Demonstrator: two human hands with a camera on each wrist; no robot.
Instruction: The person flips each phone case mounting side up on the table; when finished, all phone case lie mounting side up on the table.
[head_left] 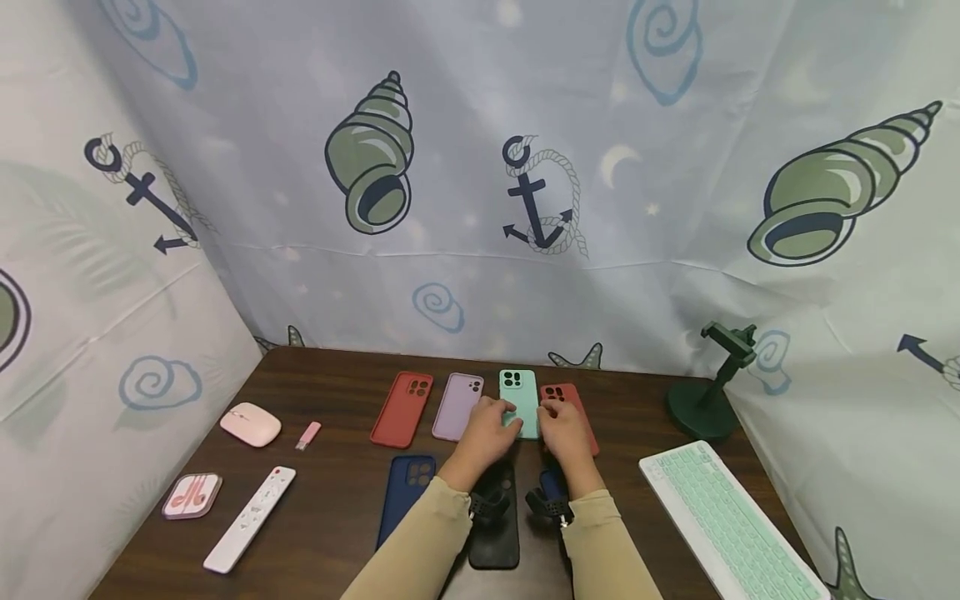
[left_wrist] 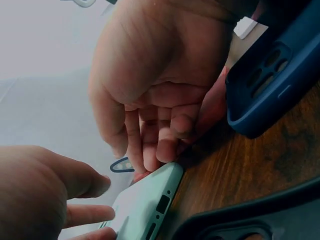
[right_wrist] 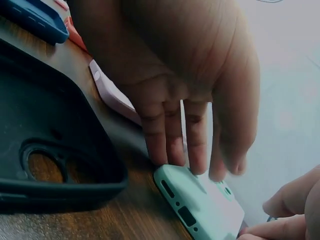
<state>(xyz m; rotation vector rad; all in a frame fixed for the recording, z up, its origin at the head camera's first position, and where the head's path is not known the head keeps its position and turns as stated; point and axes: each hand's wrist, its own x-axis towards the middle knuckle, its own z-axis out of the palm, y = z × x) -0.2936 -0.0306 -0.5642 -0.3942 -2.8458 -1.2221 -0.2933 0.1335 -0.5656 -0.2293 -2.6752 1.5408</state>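
Note:
A mint-green phone case (head_left: pixel 529 404) lies back side up on the table between both hands. My left hand (head_left: pixel 487 429) is at its left side, thumb apart over the case; in the right wrist view its nearly straight fingertips are right at the edge. My right hand (head_left: pixel 564 433) is at the other side, overlapping a red phone case (head_left: pixel 586 421). In the left wrist view that hand's loosely bent fingertips are at the mint case's edge. Beside my left hand lies a lavender phone case (head_left: pixel 453 408). A black phone case (head_left: pixel 504 533) lies below the left wrist.
Farther left are another red phone case (head_left: pixel 402 408) and a blue one (head_left: pixel 405 496). A mouse (head_left: pixel 251 425), USB stick (head_left: pixel 308 435), earphone box (head_left: pixel 192 496) and remote (head_left: pixel 250 518) lie leftward. At right stand a green phone stand (head_left: pixel 701 408) and a keyboard (head_left: pixel 738 525).

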